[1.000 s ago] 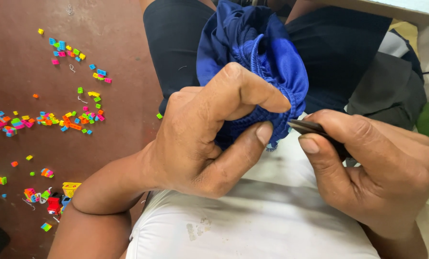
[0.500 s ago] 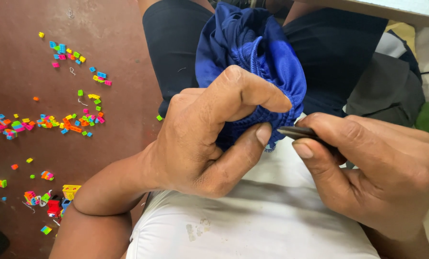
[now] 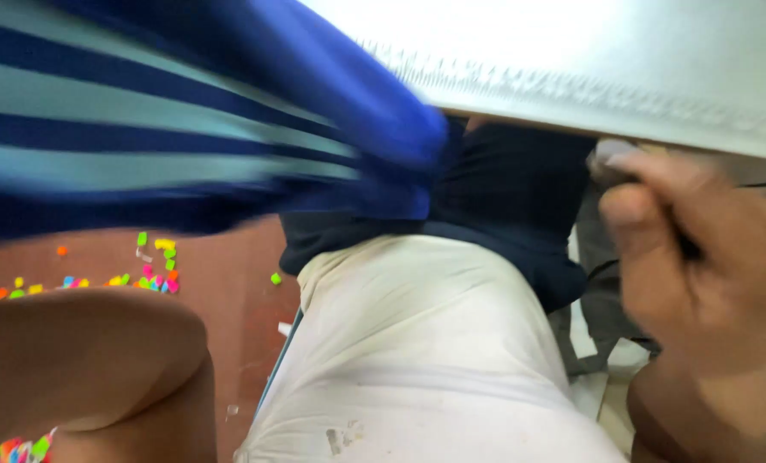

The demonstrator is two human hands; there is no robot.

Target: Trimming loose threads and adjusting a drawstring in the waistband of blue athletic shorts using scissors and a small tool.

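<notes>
A blue garment with pale stripes, blurred, fills the upper left of the view, well away from the right hand's fingers and up to their left. Beside it, above the fingers, runs the pale edge of a counter. Below and left of the fingers lies white cloth over the person's lap, with dark cloth just beyond it, between the striped garment and the fingers. The left forearm crosses the lower left corner; its hand is out of sight behind the striped garment, so the state of its fingers cannot be told. The right hand sits at the right edge, its fingers curled together and clamped on a thin dark tool, of which only a short piece shows between them. Far left of the fingers, small coloured scraps lie scattered on the reddish floor.
</notes>
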